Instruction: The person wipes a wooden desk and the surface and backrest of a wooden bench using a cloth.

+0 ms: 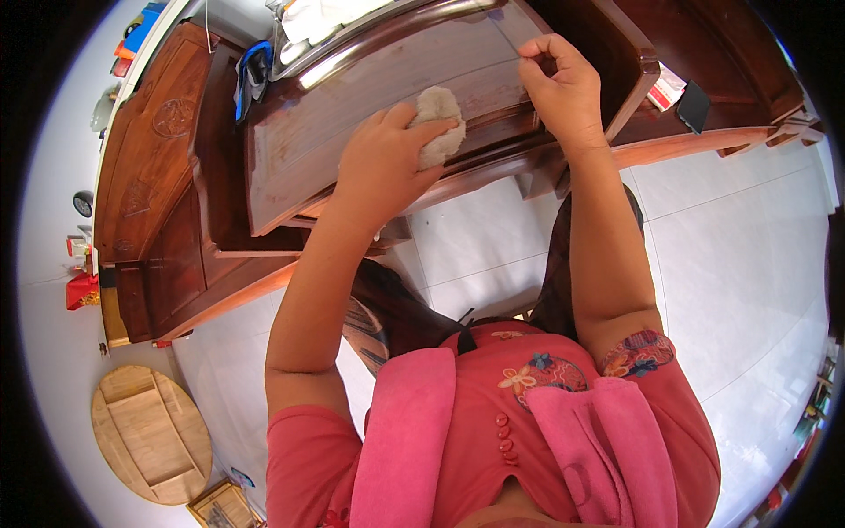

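My left hand [379,158] holds a fluffy beige cloth or pad [441,129], with its fingers around the left side and over the front. Both are above the near part of a greyish tabletop panel [370,99] set in dark reddish wood. To the right, my right hand [561,86] is raised over the panel's right end, its thumb and forefinger curled towards each other. A thin dark line runs across the panel near these fingertips; whether it is a thread in the fingers or a mark on the panel, I cannot tell.
A blue-edged grey cloth [252,79] and a clear container [290,46] stand at the panel's far left. Carved wooden seating [155,158] is at the left. A dark flat object [694,107] and a red-and-white packet [665,87] lie on the right bench. A round wooden board [152,435] leans at lower left.
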Motion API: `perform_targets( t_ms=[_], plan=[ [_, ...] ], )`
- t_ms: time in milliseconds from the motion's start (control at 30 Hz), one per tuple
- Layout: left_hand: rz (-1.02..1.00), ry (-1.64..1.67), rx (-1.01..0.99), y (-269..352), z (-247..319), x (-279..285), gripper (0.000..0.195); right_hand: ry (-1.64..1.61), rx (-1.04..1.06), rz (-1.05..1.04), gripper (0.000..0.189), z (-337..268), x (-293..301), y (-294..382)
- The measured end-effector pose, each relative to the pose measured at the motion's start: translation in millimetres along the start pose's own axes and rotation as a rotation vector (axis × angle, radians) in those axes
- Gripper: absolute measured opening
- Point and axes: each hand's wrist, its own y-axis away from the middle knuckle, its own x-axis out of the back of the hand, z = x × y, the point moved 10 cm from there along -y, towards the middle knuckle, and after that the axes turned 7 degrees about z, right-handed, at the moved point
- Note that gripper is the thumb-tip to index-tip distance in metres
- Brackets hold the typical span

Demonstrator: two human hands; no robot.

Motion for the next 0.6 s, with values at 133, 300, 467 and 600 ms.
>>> perform_targets(
  t_ms=[133,300,467,600],
  plan=[
    [-0.007,0.08,0.036,-0.9,-5.0,0.0,0.046,0.018,0.0,-0.02,0.011,-0.1,-2.7,0.5],
    [-0.065,0.049,0.04,-28.7,18.7,-12.7,0.042,0.021,0.099,0.01,0.013,-11.7,-7.2,1.0],
    [-0.008,0.013,-0.015,-36.0,26.4,-16.6,0.041,0.044,0.077,0.022,0.014,-7.3,-7.1,-0.1],
    [-0.025,-0.025,-0.025,-24.0,15.2,-10.6,0.04,0.016,0.047,0.027,0.011,-5.5,-1.2,2.0]
  ],
)
